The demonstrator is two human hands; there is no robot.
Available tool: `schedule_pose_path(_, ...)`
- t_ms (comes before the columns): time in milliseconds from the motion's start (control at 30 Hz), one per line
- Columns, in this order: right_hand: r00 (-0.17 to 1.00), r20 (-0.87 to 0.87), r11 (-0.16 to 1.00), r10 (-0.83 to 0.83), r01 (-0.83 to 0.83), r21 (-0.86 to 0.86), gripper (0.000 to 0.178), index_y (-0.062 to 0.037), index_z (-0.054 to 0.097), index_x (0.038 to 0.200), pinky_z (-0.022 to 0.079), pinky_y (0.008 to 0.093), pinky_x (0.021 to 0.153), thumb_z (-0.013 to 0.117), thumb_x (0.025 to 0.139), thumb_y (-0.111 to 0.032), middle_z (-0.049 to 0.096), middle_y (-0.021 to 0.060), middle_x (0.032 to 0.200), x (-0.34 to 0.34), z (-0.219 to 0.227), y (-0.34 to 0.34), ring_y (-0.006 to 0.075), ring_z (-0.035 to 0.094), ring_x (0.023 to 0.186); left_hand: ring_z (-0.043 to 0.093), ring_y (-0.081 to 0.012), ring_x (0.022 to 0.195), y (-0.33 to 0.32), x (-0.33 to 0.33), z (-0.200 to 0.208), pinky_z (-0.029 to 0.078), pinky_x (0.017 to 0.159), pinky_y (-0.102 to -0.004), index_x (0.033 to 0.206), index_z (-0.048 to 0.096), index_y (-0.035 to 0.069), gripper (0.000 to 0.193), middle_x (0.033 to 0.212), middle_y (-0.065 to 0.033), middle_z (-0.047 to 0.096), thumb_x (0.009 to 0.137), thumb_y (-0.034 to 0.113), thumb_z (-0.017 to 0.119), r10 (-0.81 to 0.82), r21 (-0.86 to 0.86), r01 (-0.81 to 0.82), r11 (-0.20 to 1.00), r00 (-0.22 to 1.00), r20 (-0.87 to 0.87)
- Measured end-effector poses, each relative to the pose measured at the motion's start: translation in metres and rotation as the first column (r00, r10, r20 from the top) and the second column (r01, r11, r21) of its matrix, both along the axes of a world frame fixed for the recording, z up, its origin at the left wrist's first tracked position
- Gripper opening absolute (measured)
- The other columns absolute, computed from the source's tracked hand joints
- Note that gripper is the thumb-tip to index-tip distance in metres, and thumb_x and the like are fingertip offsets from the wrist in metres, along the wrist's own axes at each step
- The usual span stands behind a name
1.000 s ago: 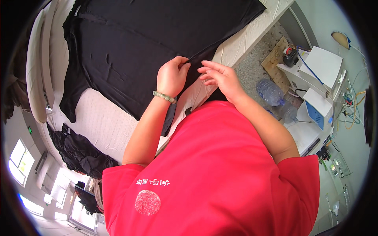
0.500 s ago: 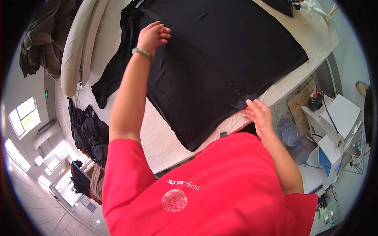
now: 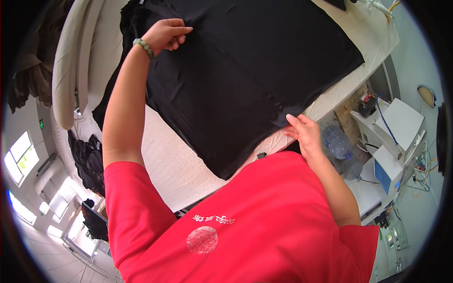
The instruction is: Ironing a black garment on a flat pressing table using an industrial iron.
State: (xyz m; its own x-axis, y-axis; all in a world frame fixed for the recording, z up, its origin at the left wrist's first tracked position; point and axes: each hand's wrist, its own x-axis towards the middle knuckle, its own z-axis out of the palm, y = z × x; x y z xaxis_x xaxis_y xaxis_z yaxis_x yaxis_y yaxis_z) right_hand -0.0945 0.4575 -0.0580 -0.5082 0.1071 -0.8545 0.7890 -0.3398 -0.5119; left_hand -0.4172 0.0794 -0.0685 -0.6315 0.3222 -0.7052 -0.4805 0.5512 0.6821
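A black garment (image 3: 250, 70) lies spread flat on a white padded table (image 3: 165, 160). My left hand (image 3: 166, 34), with a green bead bracelet on the wrist, reaches to the garment's far left part, its fingers curled on a fold of the cloth. My right hand (image 3: 304, 133) is at the garment's near edge by the table's front, pinching the hem. My red shirt (image 3: 245, 221) fills the lower part of the view.
A heap of dark clothes (image 3: 87, 158) hangs beyond the table's left side, next to a long white padded board (image 3: 66, 70). Right of the table are clear plastic bottles (image 3: 336, 141), white boxes (image 3: 398, 122), a blue-and-white device (image 3: 384, 172) and loose cables (image 3: 420, 179).
My left hand has gone from the near hem out to the garment's far left part, and the cloth now lies spread wider. My right hand stays at the near edge.
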Motion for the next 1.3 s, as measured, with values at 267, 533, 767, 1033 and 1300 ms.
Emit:
schedule_pose_path(267, 0.999, 0.029, 1.000, 0.022, -0.021, -0.009, 0.028, -0.0082, 0.059, 0.078, 0.059, 0.0269, 0.065, 0.075, 0.095, -0.023, 0.070, 0.0058, 0.081, -0.002, 0.000, 0.003, 0.0147, 0.070, 0.069, 0.065, -0.0145, 0.052, 0.026, 0.000, 0.017, 0.054, 0.055, -0.0298, 0.082, 0.063, 0.005, 0.030, 0.070, -0.0041, 0.066, 0.099, 0.029, 0.067, -0.244, -0.411, 0.143, 0.900, 0.948, -0.204)
schedule_pose_path(533, 0.933, 0.166, 0.933, 0.318, -0.339, 0.119, 0.025, -0.0035, 0.062, 0.089, 0.059, 0.0293, 0.063, 0.070, 0.098, -0.025, 0.072, 0.0116, 0.080, -0.019, 0.014, 0.009, 0.0192, 0.072, 0.068, 0.072, -0.0284, 0.078, 0.055, 0.062, -0.007, 0.058, 0.071, -0.0399, 0.114, 0.059, 0.002, 0.039, 0.089, -0.0124, 0.071, 0.092, 0.032, 0.073, -0.336, -0.599, -0.381, 0.704, 0.564, -0.754)
schedule_pose_path(767, 0.314, -0.259, 0.329, 0.913, -0.193, 0.924, 0.036, -0.0072, 0.065, 0.119, 0.055, 0.0383, 0.082, 0.074, 0.092, -0.028, 0.071, 0.0107, 0.109, -0.086, 0.038, -0.002, 0.0257, 0.069, 0.096, 0.045, -0.0403, 0.138, 0.100, 0.213, -0.021, 0.034, 0.116, -0.0523, 0.143, 0.051, 0.006, 0.058, 0.142, -0.0185, 0.054, 0.089, 0.018, 0.069, -0.043, -0.234, -0.527, 0.817, 0.349, -0.936)
schedule_pose_path(1033, 0.098, 0.121, -0.131, 0.988, 0.098, 0.987, 0.054, -0.0112, 0.059, 0.133, 0.043, 0.0500, 0.102, 0.074, 0.087, -0.034, 0.057, 0.0128, 0.138, -0.283, 0.004, -0.071, 0.0333, 0.052, 0.130, 0.043, -0.0412, 0.139, 0.007, 0.211, -0.017, 0.032, 0.118, -0.0540, 0.135, 0.057, 0.004, 0.048, 0.143, -0.0200, 0.052, 0.089, 0.014, 0.064, -0.176, -0.451, -0.747, 0.488, 0.422, -0.889)
schedule_pose_path(1300, -0.341, 0.034, 0.064, 0.939, 0.270, 0.961, 0.049, -0.0101, 0.060, 0.126, 0.043, 0.0490, 0.100, 0.072, 0.087, -0.036, 0.058, 0.0115, 0.134, -0.379, -0.029, -0.132, 0.0340, 0.053, 0.126, 0.046, -0.0400, 0.137, 0.038, 0.132, -0.027, 0.034, 0.117, -0.0508, 0.134, 0.058, 0.006, 0.045, 0.143, -0.0187, 0.054, 0.090, 0.015, 0.064, -0.120, -0.368, -0.656, 0.658, 0.392, -0.912)
